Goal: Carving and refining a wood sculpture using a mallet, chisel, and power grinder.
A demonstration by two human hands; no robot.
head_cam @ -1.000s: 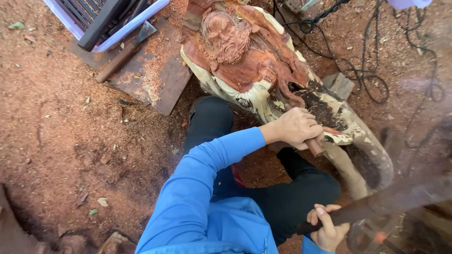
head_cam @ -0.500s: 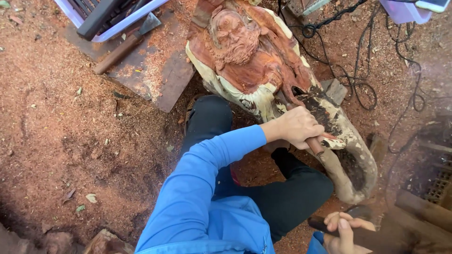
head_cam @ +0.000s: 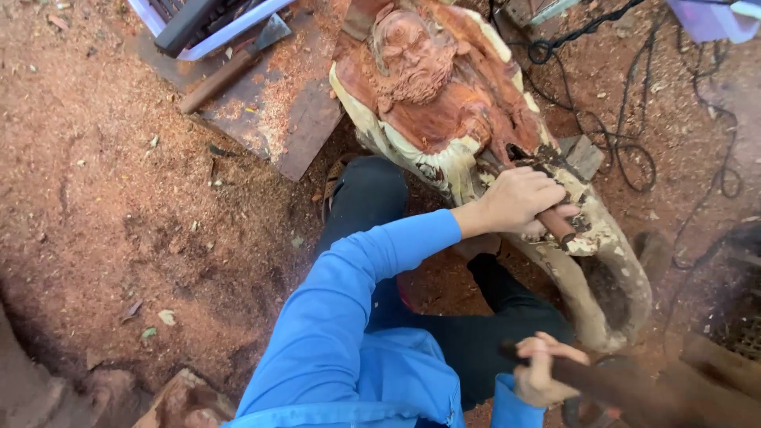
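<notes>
A large reddish wood carving (head_cam: 444, 87) of a bearded figure lies on the ground in front of me, its pale lower end curving to the right. My left hand (head_cam: 519, 198) is closed around a chisel (head_cam: 555, 226) with a reddish-brown handle, its blade set against the dark hollow of the carving. My right hand (head_cam: 543, 372) grips the handle of a wooden mallet (head_cam: 634, 392) low at the right, drawn back from the chisel. Blue sleeves cover both arms. My dark-trousered legs sit under the carving.
Red sawdust covers the ground. A dark wooden board (head_cam: 277, 103) lies at upper middle with a hammer-like tool (head_cam: 230, 67) on it. A pale plastic crate (head_cam: 206, 20) stands at the top left. Black cables (head_cam: 634, 135) trail at the upper right.
My right hand with the mallet has dropped and pulled back toward me. My left hand has stayed on the chisel at the same spot of the carving.
</notes>
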